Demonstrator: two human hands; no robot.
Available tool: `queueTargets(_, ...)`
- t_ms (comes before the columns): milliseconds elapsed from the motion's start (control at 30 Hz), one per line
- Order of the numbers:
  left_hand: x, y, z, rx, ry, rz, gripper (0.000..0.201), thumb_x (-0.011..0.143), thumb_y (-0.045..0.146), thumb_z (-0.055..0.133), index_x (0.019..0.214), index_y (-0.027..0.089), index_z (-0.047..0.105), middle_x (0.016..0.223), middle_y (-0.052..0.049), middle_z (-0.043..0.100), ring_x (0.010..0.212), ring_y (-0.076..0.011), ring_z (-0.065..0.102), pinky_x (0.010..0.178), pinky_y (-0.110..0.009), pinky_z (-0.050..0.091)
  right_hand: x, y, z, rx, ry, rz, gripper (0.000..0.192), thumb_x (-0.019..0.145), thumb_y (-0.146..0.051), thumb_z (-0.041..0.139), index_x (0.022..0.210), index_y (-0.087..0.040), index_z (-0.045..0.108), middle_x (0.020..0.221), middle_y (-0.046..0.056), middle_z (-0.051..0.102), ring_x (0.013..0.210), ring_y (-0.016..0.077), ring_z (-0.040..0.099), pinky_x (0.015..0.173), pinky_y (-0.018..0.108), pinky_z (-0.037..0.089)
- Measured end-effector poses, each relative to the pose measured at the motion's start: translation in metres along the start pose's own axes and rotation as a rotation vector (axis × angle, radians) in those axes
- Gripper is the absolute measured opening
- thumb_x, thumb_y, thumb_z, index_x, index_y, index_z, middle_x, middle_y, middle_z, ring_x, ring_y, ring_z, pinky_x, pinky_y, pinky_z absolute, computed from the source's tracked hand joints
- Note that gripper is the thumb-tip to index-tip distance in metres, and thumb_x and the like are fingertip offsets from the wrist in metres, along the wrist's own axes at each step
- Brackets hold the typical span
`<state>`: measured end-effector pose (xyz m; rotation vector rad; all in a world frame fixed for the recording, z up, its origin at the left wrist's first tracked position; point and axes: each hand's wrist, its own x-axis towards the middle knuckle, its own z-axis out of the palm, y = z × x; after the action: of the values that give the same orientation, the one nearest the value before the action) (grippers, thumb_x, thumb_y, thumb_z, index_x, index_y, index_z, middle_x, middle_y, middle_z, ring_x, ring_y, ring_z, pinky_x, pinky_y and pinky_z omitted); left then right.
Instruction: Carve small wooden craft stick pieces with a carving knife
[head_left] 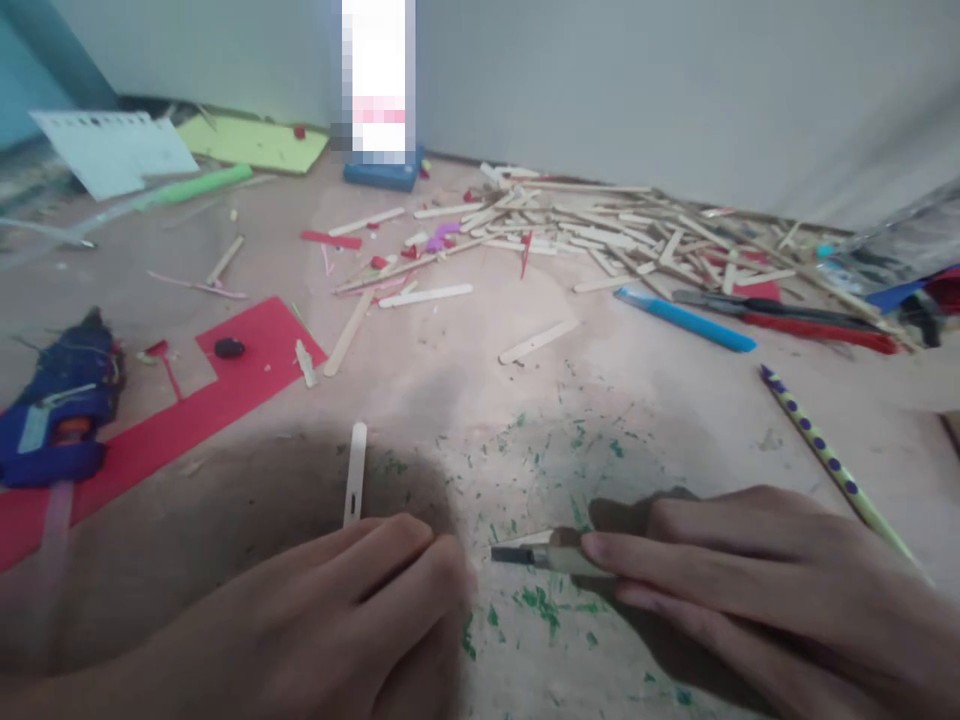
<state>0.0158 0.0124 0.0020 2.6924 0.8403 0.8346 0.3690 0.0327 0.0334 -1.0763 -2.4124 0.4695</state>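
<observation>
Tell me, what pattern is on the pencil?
The pencil is yellow-green with purple dots, seen in the head view.

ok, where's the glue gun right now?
Head view, far left edge: the blue glue gun lies on the table beside the red paper strip, well clear of the left hand.

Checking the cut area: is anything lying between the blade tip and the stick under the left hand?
Nothing visible does. The blade in the right hand points left across bare, green-flecked tabletop toward the stick pinned by the left hand. Only that hand's fingertips sit close to the tip.
</observation>
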Motion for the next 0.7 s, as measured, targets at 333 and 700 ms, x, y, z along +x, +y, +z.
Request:
queueTargets(333, 0.009, -0.010, 0.014, 0.083, 0.181, 0.002, 0.038, 0.131, 0.014, 0.044, 0.110, 0.019, 0.075, 0.093, 0.002, 0.076, 0.082, -0.0113, 0.079, 0.078, -0.023, 0.068, 0.015, 0.005, -0.011, -0.079, 0.055, -0.095, 0.041, 0.112, -0.064, 0.084, 0.144, -0.039, 0.092, 0.096, 0.006, 0.080, 0.090, 0.0255, 0.079, 0.075, 0.035, 0.067)
queueTargets(700, 0.013, -0.022, 0.018, 0.015, 0.231, 0.083, 0.044, 0.132, 0.015, 0.039, 0.104, 0.021, 0.073, 0.085, 0.005, 0.074, 0.067, -0.0089, 0.072, 0.061, -0.025, 0.059, 0.012, 0.005, -0.006, -0.024, -0.048, -0.100, 0.045, 0.115, -0.065, 0.080, 0.148, -0.035, 0.089, 0.096, 0.007, 0.078, 0.088, 0.0239, 0.076, 0.077, 0.034, 0.064)
